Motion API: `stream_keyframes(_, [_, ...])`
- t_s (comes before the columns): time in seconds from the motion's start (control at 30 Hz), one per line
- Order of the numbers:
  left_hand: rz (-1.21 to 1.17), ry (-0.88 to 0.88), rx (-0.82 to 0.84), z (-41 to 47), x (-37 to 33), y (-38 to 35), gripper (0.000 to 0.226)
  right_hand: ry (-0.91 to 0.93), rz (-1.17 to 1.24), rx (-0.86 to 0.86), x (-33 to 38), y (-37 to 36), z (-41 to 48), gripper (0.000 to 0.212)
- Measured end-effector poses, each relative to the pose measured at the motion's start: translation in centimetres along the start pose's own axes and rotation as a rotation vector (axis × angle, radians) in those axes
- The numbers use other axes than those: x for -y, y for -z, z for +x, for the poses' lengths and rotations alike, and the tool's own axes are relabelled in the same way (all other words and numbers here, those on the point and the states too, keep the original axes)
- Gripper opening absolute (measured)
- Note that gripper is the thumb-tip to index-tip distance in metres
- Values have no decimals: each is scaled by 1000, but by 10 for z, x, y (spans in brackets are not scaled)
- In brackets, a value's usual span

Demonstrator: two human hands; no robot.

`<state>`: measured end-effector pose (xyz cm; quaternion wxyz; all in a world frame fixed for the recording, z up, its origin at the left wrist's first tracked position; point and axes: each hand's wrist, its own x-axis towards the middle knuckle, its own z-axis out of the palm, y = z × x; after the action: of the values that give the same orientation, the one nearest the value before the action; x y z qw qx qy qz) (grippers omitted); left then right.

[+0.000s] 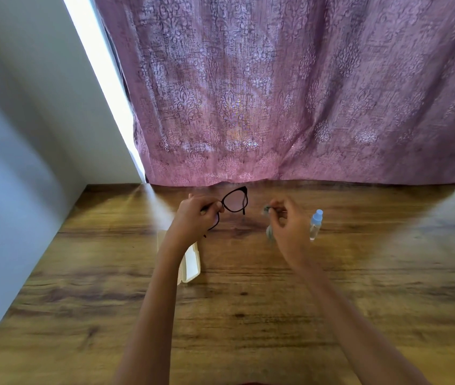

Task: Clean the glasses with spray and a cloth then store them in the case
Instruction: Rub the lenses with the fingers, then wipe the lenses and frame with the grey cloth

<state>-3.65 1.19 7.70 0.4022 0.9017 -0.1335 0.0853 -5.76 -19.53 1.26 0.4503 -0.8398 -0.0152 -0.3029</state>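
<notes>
Left forearm [151, 315] and right forearm [354, 323] enter from the bottom edge and extend over the wooden tabletop [248, 301].

Left grip [197, 215]: fingers are curled round one end of the black-framed glasses [234, 202]. The glasses are held clear of the tabletop with one lens standing free toward the far edge. The other lens is largely hidden behind the hand.

Right grip [287, 220]: fingertips pinch a small grey cloth [269, 232], which hangs down, blurred. The cloth is near the glasses but apart from them.

Spray bottle [316, 225]: clear with a pale blue cap, it stands on the tabletop just beside the right grip, untouched.

Case [191, 262]: white, it lies open on the tabletop beneath the left forearm.

A mauve patterned curtain [276, 93] hangs behind the far edge.

Assessment: the step in hand appears to be the wipe. Whether the lenses are already wet cannot be told.

Recommendation:
- Bring the cloth to the exposed lens and fold it over both faces between thumb and finger.
- Wipe lightly from the centre outward.
- Steady the frame at the rim, not by a temple arm, so the hinge takes no strain.
- Keep bare fingertips off the glass.
- Move the left grip along afterwards to free the hidden lens.
</notes>
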Motion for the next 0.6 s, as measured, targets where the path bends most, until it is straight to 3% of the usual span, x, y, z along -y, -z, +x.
stream_keyframes(0.47, [-73,-54,-42,-1,1,2,14,-193,-221,398,-52,-6,-24,17])
stream_keyframes(0.6, [-57,-84,-68,-3,2,2,12,-209,-177,368,-53,-7,-26,11])
